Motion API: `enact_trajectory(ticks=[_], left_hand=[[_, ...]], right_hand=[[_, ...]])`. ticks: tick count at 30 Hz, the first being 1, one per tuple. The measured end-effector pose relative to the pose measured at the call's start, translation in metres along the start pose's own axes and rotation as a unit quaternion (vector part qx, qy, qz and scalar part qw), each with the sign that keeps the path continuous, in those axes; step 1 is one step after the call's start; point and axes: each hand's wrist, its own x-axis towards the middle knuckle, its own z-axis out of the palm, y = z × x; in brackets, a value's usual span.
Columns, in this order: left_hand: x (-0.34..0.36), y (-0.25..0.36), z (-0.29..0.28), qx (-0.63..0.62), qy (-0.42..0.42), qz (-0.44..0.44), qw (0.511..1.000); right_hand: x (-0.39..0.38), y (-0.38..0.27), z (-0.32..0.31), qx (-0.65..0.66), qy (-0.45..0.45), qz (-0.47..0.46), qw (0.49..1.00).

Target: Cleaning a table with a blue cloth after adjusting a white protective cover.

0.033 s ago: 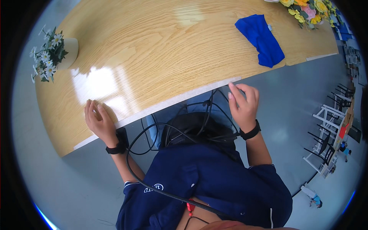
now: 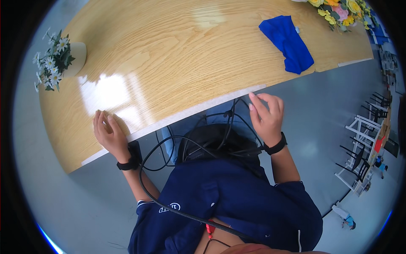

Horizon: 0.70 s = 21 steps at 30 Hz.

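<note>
Wood-grain table: I note blue cloth lying on it; left hand slack upon it; right hand loosely curled, empty, at its near edge; white-lettered shirt before it; bouquet beyond, cut off.

We rest our left hand on the wooden table | we hold our right hand, fingers bent, beside its white edge strip | we see blue cloth at right, potted white daisies at left
</note>
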Motion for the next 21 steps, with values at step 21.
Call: enact_trajectory(ticks=[21], left_hand=[[0.0,0.006,0.001,-0.026,0.018,-0.011,0.999]], right_hand=[[0.003,-0.001,0.006,0.034,-0.079,0.018,0.996]])
